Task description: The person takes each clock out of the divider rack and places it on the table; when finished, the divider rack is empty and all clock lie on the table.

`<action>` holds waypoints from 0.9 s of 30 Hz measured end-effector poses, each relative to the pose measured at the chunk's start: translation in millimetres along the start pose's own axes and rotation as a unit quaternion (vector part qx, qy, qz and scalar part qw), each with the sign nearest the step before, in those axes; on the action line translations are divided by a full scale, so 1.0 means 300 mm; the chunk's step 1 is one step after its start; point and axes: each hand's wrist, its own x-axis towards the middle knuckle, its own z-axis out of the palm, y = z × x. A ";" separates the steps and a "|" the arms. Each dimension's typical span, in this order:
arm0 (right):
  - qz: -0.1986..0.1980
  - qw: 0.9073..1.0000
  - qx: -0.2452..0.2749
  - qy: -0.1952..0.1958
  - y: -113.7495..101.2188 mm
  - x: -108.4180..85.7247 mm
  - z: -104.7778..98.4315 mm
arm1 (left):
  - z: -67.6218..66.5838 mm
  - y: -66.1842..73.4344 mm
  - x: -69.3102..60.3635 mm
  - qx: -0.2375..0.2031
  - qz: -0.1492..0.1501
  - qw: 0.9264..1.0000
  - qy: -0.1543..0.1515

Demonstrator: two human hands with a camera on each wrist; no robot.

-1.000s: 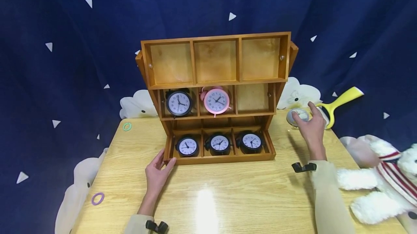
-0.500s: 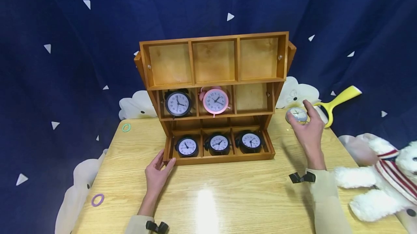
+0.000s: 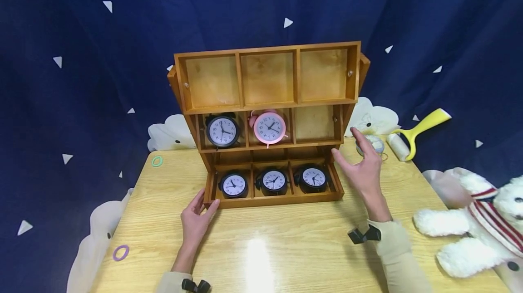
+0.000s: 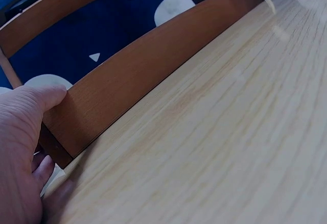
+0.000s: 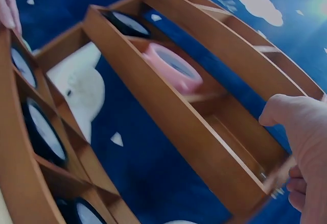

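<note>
A tiered wooden rack stands on the table, and my left hand grips its lower left front corner. In the left wrist view the thumb of that hand lies on the front board, other fingers round the end. The middle tier holds a black clock and a pink clock; the bottom tier holds several black clocks. Beside the rack's right side my right hand holds nothing, thumb and fingers spread; contact with the rack cannot be told. The right wrist view shows it by the middle tier's end.
A pale round clock rests behind my right hand, near a yellow-handled roller. A green ring and a purple ring lie on the table's left side. A white plush toy is at the right.
My right hand has moved left from the pale round clock to the rack's right side, its fingers spreading wider. The clock stays on the table. My left hand keeps its grip.
</note>
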 end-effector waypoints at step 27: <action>-0.055 0.984 0.071 -0.157 -0.220 -0.005 0.289 | -0.002 -0.008 0.003 0.004 0.013 1.000 0.005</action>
